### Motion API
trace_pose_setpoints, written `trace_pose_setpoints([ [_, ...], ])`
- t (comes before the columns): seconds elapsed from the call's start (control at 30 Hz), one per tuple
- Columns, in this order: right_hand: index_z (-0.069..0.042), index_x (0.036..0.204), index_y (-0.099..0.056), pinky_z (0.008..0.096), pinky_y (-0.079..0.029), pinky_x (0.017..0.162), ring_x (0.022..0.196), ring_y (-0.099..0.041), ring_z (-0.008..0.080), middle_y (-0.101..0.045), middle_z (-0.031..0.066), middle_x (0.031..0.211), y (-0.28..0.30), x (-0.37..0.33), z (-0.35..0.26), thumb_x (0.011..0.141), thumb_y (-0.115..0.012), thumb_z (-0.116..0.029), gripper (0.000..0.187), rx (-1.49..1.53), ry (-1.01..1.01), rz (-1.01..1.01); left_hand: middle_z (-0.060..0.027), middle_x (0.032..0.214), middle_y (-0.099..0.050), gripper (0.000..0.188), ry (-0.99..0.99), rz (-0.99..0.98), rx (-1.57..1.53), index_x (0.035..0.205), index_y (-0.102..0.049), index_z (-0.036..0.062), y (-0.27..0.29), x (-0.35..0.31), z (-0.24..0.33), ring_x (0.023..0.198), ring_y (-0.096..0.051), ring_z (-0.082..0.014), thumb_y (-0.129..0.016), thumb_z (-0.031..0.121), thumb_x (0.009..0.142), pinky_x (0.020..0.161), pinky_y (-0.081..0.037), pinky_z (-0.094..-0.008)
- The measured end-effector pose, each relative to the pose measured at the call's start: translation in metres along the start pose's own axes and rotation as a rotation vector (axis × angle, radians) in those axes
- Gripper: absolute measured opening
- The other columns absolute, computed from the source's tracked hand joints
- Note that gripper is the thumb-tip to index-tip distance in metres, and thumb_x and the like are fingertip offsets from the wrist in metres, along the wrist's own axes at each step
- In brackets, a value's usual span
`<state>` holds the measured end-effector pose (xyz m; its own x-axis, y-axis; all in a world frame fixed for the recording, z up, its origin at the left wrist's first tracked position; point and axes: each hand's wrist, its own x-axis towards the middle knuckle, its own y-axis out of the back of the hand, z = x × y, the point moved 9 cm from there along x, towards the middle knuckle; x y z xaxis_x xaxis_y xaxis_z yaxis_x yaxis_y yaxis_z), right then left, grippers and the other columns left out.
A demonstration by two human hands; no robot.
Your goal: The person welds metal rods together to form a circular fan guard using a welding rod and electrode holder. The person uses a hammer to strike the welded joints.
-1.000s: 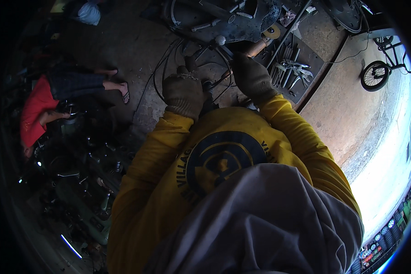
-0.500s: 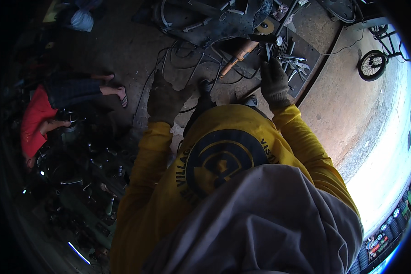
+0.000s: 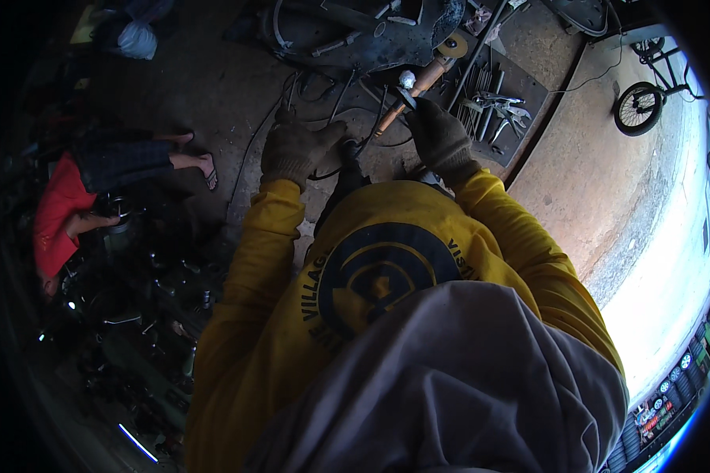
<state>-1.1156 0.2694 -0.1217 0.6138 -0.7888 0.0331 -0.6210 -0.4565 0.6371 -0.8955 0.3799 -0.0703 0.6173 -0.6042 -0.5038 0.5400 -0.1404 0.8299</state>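
Observation:
My right hand [image 3: 443, 142], in a dark work glove, is closed around a hammer [image 3: 406, 83]. Its rounded metal face catches the light in front of the fingers; most of its handle is hidden by the glove. Beside the hammer lies an orange-brown angle grinder [image 3: 418, 91] with a tan disc at its far end. My left hand [image 3: 298, 148], also gloved, hovers to the left with thumb and forefinger apart and nothing visible in it. Thin metal rods and a dark cable [image 3: 252, 154] pass near its fingers.
A dark curved metal piece [image 3: 347, 43] stands ahead. To its right, locking pliers [image 3: 501, 106] and several rods [image 3: 473, 94] lie on a dark board [image 3: 532, 94]. A person in red [image 3: 59, 201] is at left among metal parts. A bicycle [image 3: 639, 109] stands far right.
My right hand has moved left and slightly nearer with the hammer, from beside the grinder's disc to near its body, uncovering the rods. My left hand has shifted slightly right.

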Motion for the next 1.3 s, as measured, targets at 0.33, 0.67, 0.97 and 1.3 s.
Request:
trace_pose_setpoints([
  [0.33,-0.001,0.119,-0.058,0.0471,-0.055,0.077,0.091,-0.067,0.0411,-0.067,0.0196,0.098,-0.016,0.036,-0.015,0.099,-0.056,-0.021,0.028,-0.108,0.030,-0.143,-0.0343,0.124,-0.060,0.110,0.037,-0.015,-0.019,0.134,-0.037,-0.0168,0.003,0.004,-0.006,0.117,-0.064,-0.0396,-0.081,0.059,0.068,0.100,-0.051,-0.0394],
  [0.67,-0.008,0.118,-0.057,0.0508,-0.054,0.074,0.090,-0.068,0.0426,-0.070,0.0206,0.097,-0.010,0.034,-0.020,0.099,-0.053,-0.028,0.027,-0.109,0.170,-0.052,-0.0325,0.126,-0.061,0.106,0.085,-0.061,0.063,0.135,-0.038,-0.0137,-0.002,0.009,-0.006,0.118,-0.064,-0.0380,-0.078,0.060,0.072,0.098,-0.053,-0.0404],
  [0.97,-0.007,0.120,-0.056,0.0490,-0.055,0.073,0.088,-0.069,0.0405,-0.069,0.0196,0.093,-0.007,0.028,-0.031,0.098,-0.053,-0.022,0.027,-0.131,0.165,-0.069,-0.0324,0.127,-0.060,0.110,0.050,-0.035,0.057,0.138,-0.037,-0.0136,0.002,0.006,-0.004,0.119,-0.063,-0.0381,-0.078,0.062,0.070,0.098,-0.053,-0.0415],
  [1.3,-0.005,0.116,-0.057,0.0488,-0.054,0.074,0.091,-0.068,0.0414,-0.068,0.0206,0.095,-0.007,0.034,-0.030,0.099,-0.051,-0.021,0.024,-0.124,0.115,-0.098,-0.0320,0.126,-0.061,0.114,0.057,-0.054,0.024,0.138,-0.036,-0.0174,0.001,0.004,-0.005,0.117,-0.065,-0.0380,-0.078,0.063,0.069,0.095,-0.055,-0.0398],
])
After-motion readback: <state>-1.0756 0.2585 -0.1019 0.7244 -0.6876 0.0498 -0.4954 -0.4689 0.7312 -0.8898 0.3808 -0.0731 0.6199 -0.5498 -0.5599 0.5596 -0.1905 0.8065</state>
